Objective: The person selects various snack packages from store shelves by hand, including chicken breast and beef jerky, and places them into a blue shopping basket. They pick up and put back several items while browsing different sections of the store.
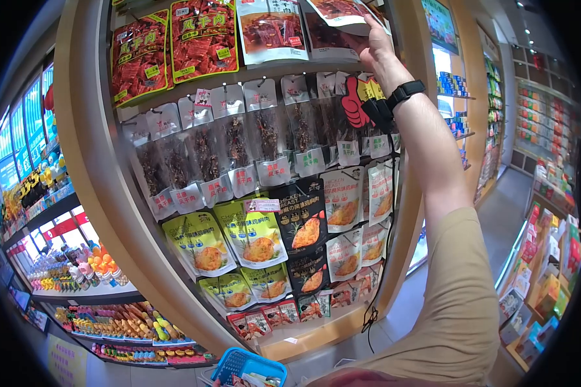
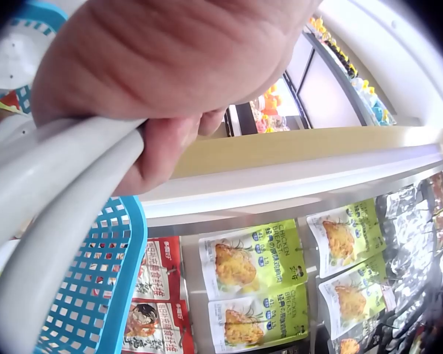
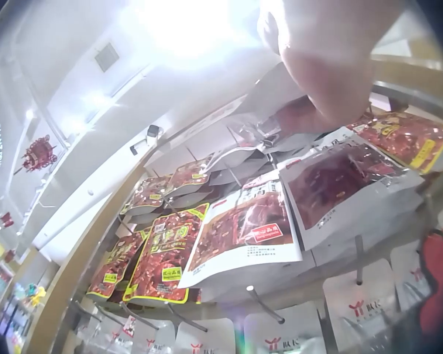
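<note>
High on the rack, my right hand (image 1: 377, 46) grips the lower right edge of a white dried-meat pouch (image 1: 347, 11), which tilts outward from the row. Similar white pouches (image 1: 271, 29) hang beside it. The right wrist view has the hand (image 3: 336, 63) at the top, washed out by a bright lamp, with the hanging meat pouches (image 3: 247, 228) below it. My left hand (image 2: 170, 55) is curled round the white handles (image 2: 74, 214) of a blue shopping basket (image 1: 248, 364). Packets lie inside the basket, which hangs low in front of the rack.
Lower hooks carry clear bags of dried meat (image 1: 265, 132), green chicken-breast pouches (image 1: 255, 242) and black ones (image 1: 301, 219). A red thumbs-up sign (image 1: 354, 106) sticks out below my right wrist. A black cable (image 1: 371, 319) dangles at the rack's right. Toy shelves (image 1: 77, 284) stand left.
</note>
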`<state>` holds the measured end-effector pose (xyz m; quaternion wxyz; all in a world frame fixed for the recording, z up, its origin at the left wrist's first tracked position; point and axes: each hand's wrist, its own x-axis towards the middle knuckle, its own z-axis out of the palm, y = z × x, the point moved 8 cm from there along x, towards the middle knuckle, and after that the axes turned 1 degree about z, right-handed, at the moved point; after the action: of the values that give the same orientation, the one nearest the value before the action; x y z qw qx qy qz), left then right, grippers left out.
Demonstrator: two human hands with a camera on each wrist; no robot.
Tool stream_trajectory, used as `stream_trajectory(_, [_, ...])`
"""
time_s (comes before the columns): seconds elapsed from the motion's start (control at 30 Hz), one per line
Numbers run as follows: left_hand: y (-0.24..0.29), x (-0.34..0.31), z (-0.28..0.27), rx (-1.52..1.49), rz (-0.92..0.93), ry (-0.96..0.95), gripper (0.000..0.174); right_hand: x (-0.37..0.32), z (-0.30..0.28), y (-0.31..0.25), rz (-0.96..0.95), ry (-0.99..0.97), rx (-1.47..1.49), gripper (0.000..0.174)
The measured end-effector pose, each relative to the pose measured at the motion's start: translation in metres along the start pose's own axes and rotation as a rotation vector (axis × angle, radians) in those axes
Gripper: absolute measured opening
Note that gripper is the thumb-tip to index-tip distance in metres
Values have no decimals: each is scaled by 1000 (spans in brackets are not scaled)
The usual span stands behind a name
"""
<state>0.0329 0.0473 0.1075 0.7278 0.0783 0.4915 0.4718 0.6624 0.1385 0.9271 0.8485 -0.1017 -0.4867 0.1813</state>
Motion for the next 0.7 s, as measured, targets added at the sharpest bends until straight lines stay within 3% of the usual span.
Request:
stream_trajectory(0.23, [-1, -4, -12, -1, -2, -4, 75, 7, 16, -25, -100, -57, 89, 41])
stream_trajectory(0.33, [-1, -6, -18, -2, 1, -3, 77, -37, 52, -45, -90, -74, 137, 27])
stream_trajectory(0.37, [-2, -6, -20, -3, 1, -4, 78, -23, 41, -46, -182, -21, 75, 29])
stream_trajectory(0.5, [-2, -7, -34, -1, 12, -8, 80, -17, 42, -48, -191, -64, 102, 33])
stream_trajectory(0.6, [-1, -9, -45, -6, 21, -18, 82, -60, 45, -48, -170, -266, -47, 38])
stream_trajectory(0.67, [-2, -7, -56, -17, 33, -36, 84, -103, 32, -38, -62, -235, -130, 33])
stream_trajectory(0.7, [-4, -6, -62, -17, 40, -45, 85, -134, 36, -33, -1, -322, -126, 34])
